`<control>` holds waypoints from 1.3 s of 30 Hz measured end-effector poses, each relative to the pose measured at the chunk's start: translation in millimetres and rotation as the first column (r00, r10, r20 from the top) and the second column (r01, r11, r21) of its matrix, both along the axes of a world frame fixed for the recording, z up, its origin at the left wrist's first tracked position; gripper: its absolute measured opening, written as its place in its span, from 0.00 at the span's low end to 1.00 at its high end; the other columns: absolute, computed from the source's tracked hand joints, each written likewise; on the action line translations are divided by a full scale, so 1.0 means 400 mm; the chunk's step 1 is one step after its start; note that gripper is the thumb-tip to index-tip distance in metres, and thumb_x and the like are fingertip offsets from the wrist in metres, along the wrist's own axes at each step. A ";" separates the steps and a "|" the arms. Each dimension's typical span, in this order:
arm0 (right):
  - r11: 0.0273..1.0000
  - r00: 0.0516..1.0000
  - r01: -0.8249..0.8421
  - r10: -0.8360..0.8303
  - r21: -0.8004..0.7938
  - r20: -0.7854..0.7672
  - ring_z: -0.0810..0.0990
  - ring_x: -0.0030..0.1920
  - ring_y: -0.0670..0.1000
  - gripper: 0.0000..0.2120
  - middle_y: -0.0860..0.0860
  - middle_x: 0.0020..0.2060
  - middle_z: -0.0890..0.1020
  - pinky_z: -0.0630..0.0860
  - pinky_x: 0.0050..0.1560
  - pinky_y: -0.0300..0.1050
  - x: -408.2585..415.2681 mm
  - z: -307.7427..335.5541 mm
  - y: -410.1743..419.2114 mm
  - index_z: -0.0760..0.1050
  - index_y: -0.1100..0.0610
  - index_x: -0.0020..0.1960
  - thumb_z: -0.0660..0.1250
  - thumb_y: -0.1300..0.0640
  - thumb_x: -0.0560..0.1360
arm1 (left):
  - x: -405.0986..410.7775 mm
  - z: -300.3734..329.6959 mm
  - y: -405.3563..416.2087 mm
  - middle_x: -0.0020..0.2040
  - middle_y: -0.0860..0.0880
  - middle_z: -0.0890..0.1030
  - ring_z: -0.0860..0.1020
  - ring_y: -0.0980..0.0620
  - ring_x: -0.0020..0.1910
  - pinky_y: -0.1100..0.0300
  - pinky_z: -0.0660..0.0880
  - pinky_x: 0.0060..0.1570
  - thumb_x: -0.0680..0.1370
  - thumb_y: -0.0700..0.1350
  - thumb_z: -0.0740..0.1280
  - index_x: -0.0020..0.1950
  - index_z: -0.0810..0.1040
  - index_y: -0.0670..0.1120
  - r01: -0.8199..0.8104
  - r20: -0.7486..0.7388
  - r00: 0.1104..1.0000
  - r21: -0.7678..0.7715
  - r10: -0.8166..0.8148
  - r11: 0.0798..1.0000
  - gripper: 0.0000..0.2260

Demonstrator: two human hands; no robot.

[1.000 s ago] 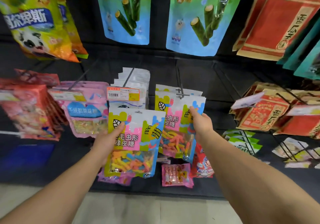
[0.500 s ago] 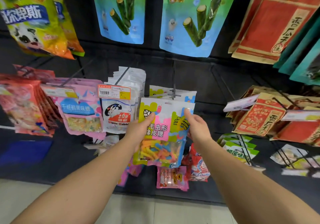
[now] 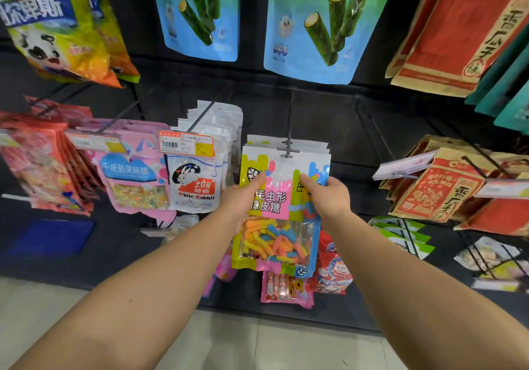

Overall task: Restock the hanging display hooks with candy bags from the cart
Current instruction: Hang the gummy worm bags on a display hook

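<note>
Black slatted display wall [image 3: 329,112] fills the far side. Front of a stack on the black metal hook [image 3: 288,148], the glossy yellow-pink-blue bag of gummy worms [image 3: 282,212] hangs (White Rabbit packs just left). The left hand [image 3: 239,201] and right hand [image 3: 332,196] pinch its upper corners.

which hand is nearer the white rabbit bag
Left. The left hand grips the gummy worm bag right beside the White Rabbit bag; the right hand grips its far side.
</note>
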State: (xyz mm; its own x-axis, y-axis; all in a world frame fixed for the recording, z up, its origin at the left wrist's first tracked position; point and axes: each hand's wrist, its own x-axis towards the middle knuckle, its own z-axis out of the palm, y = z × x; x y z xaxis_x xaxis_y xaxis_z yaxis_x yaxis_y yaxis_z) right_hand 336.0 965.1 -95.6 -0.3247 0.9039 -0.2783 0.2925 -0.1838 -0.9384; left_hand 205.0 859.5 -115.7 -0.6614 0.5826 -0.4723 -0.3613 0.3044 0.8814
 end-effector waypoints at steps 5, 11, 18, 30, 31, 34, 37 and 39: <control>1.000 0.999 -0.006 0.005 0.021 0.041 0.83 0.43 0.53 0.17 0.52 0.46 0.83 0.82 0.50 0.56 -0.002 -0.014 0.010 0.76 0.59 0.53 0.73 0.48 0.73 | -0.010 -0.013 0.009 0.72 0.46 0.73 0.73 0.44 0.69 0.51 0.70 0.63 0.69 0.71 0.69 0.76 0.68 0.47 -0.002 -0.121 0.993 -0.051 -0.004 0.999 0.43; 0.986 0.951 -0.038 -0.014 0.164 0.309 0.77 0.49 0.54 0.22 0.53 0.57 0.78 0.73 0.47 0.46 0.022 -0.063 -0.021 0.70 0.57 0.64 0.70 0.48 0.75 | 0.005 -0.044 -0.037 0.73 0.44 0.72 0.72 0.42 0.70 0.49 0.69 0.68 0.76 0.61 0.68 0.75 0.66 0.43 -0.001 -0.419 0.902 -0.243 -0.104 0.970 0.34; 0.774 0.770 -0.556 0.343 0.303 0.538 0.79 0.59 0.56 0.18 0.53 0.58 0.82 0.74 0.57 0.47 -0.096 -0.100 -0.169 0.77 0.56 0.63 0.67 0.48 0.78 | -0.021 -0.071 -0.224 0.61 0.47 0.80 0.77 0.44 0.61 0.48 0.75 0.59 0.78 0.57 0.67 0.67 0.74 0.48 -0.033 -0.721 0.586 -0.476 -0.369 0.879 0.21; -0.015 0.267 -0.946 0.533 0.324 0.803 0.76 0.64 0.57 0.19 0.53 0.62 0.79 0.72 0.58 0.47 -0.578 -0.077 -0.746 0.76 0.52 0.65 0.63 0.49 0.76 | -0.352 -0.075 -0.832 0.74 0.46 0.67 0.63 0.43 0.74 0.46 0.61 0.71 0.78 0.67 0.57 0.75 0.66 0.52 -0.306 -0.577 0.650 -0.794 -0.495 0.525 0.30; -0.037 0.249 -0.948 0.540 0.317 0.804 0.73 0.67 0.56 0.21 0.52 0.66 0.77 0.71 0.63 0.49 -0.625 -0.071 -0.816 0.73 0.51 0.69 0.64 0.49 0.77 | -0.387 -0.070 -0.899 0.75 0.46 0.65 0.62 0.43 0.75 0.46 0.58 0.72 0.78 0.66 0.57 0.76 0.65 0.52 -0.319 -0.567 0.670 -0.802 -0.479 0.504 0.30; -0.095 0.214 -0.945 0.547 0.314 0.809 0.70 0.71 0.55 0.24 0.51 0.70 0.73 0.69 0.68 0.51 -0.765 -0.057 -1.024 0.69 0.50 0.73 0.65 0.47 0.78 | -0.488 -0.044 -1.113 0.76 0.46 0.64 0.60 0.44 0.76 0.47 0.57 0.72 0.79 0.66 0.57 0.75 0.65 0.51 -0.370 -0.571 0.715 -0.799 -0.404 0.475 0.29; -0.156 0.173 -0.937 0.569 0.313 0.804 0.68 0.71 0.54 0.25 0.50 0.70 0.72 0.68 0.68 0.50 -0.901 -0.049 -1.226 0.68 0.49 0.73 0.65 0.45 0.78 | -0.579 -0.012 -1.323 0.76 0.45 0.64 0.61 0.43 0.76 0.47 0.57 0.72 0.79 0.65 0.57 0.75 0.65 0.51 -0.417 -0.572 0.754 -0.796 -0.323 0.439 0.29; -0.189 0.134 -0.935 0.592 0.299 0.795 0.67 0.72 0.54 0.27 0.50 0.71 0.71 0.67 0.70 0.50 -0.977 -0.042 -1.350 0.66 0.48 0.75 0.64 0.44 0.78 | -0.631 0.000 -1.448 0.75 0.45 0.65 0.61 0.43 0.75 0.47 0.59 0.71 0.79 0.65 0.57 0.74 0.66 0.51 -0.447 -0.571 0.769 -0.802 -0.288 0.397 0.28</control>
